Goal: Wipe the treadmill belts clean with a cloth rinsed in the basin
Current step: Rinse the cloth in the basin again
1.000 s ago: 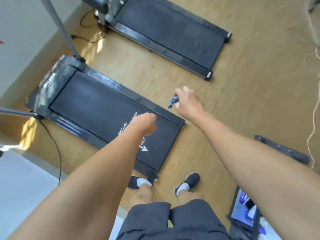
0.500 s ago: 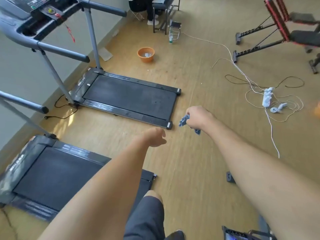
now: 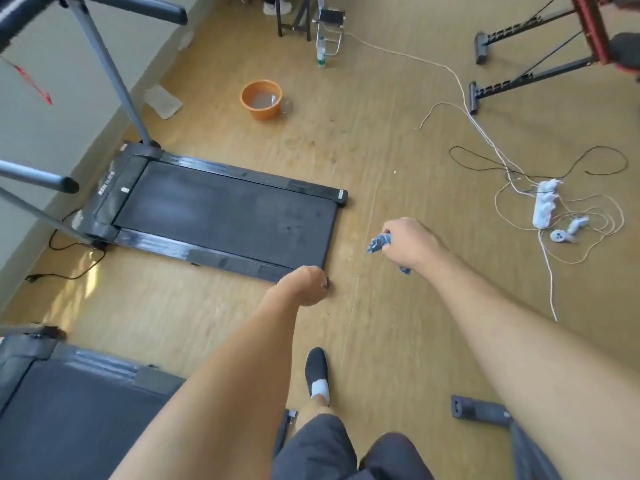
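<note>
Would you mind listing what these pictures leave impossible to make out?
- Cloth: mostly bunched inside the right hand, head view.
- Left hand: curled fingers face away, so any contents are hidden.
- Near treadmill: cut off by the left edge and covered by the left arm.
- Basin: too small to judge the water.

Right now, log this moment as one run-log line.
right hand: shut on blue cloth | left hand: closed, empty | orange basin: on floor beyond far treadmill | belt contact: none
</note>
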`<state>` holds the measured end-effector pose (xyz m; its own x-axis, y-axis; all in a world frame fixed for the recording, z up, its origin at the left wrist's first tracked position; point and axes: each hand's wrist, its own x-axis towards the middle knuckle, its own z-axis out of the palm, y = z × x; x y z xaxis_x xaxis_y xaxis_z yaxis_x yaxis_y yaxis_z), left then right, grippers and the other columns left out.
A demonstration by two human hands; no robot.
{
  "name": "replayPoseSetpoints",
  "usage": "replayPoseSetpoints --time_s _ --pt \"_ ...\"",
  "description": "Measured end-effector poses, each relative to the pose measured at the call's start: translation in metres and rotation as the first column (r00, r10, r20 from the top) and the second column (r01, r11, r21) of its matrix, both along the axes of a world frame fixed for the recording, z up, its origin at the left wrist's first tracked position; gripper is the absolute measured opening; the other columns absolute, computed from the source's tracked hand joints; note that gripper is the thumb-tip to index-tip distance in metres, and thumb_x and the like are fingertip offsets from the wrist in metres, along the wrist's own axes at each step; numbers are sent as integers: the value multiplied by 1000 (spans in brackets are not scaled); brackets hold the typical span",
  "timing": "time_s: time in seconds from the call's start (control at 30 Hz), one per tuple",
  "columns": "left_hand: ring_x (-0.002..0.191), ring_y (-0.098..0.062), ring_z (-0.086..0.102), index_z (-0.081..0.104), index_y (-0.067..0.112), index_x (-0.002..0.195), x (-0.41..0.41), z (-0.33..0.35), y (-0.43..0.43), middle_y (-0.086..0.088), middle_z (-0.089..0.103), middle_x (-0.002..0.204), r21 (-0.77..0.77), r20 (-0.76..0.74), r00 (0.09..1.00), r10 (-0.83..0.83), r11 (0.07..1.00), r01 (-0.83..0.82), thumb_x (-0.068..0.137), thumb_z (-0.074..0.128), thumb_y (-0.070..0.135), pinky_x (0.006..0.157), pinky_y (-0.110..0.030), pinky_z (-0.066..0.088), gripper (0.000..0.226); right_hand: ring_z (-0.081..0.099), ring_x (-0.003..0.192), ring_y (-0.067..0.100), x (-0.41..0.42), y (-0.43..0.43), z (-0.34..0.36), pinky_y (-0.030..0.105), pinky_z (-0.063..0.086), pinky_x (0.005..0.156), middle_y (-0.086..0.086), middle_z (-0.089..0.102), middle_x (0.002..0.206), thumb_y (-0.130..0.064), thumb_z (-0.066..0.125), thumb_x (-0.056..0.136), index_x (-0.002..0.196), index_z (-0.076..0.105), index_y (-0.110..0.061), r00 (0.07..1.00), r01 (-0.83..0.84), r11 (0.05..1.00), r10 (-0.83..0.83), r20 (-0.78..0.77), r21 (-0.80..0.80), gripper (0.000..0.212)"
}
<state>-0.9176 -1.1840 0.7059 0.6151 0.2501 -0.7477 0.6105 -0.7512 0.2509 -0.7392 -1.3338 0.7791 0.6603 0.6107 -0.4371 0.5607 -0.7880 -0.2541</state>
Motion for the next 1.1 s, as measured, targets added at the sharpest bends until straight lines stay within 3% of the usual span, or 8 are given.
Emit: replayPoseSetpoints --time_s 0.1,0.2,0.4,0.47,0.57,0.67,0.83,1.1 --pt "106 -32 65 70 7 115 97 23 41 -4 66 103 9 44 999 -5 1000 4 99 50 18 80 -37 53 28 64 84 28 76 28 12 34 50 70 1 58 107 -13 57 87 97 64 -24 998 53 995 -54 14 86 16" --pt "118 -30 63 67 10 129 188 45 71 -6 66 126 21 75 997 -32 999 31 102 50 20 91 -38 52 33 60 85 26 156 50 21 34 47 70 1 54 106 -18 62 91 103 65 -22 997 78 986 -81 14 144 13" --pt "102 -23 50 65 9 132 361 41 120 -9 62 119 78 30 997 -69 995 66 104 51 19 92 -38 47 32 61 78 25 348 88 20 33 45 64 0 53 103 -17 61 91 100 64 -22 997 57 981 -67 47 185 10" --pt "106 -26 56 62 13 125 409 44 138 -10 61 125 90 9 998 -55 995 54 105 49 19 91 -38 46 25 64 71 25 410 108 20 32 46 57 0 54 101 -11 58 90 96 64 -23 999 32 982 -38 31 185 15" --pt "124 -32 62 62 11 138 478 55 165 -10 63 136 77 42 998 40 996 -43 106 53 28 96 -37 48 37 65 69 26 481 148 27 33 50 59 3 57 102 -3 53 86 94 67 -23 1000 -6 986 3 16 168 25" --pt "132 -28 59 56 20 148 535 58 196 -5 63 142 19 76 977 199 979 -201 105 60 33 103 -34 46 45 67 77 28 536 215 40 35 56 67 1 58 102 -5 53 84 95 67 -23 994 -106 975 108 1 194 26" --pt "141 -30 52 52 13 154 609 52 273 -9 53 155 25 6 971 239 971 -239 109 56 33 111 -38 43 49 72 75 27 612 361 40 39 62 71 4 69 94 -5 52 80 95 66 -23 936 -343 927 351 -26 149 27" --pt "143 -33 50 48 6 156 737 45 443 -13 49 158 18 -111 933 341 940 -341 111 52 36 114 -40 42 54 70 80 28 759 535 20 37 61 72 3 69 90 -4 52 79 90 65 -23 900 -433 901 434 -43 14 26"
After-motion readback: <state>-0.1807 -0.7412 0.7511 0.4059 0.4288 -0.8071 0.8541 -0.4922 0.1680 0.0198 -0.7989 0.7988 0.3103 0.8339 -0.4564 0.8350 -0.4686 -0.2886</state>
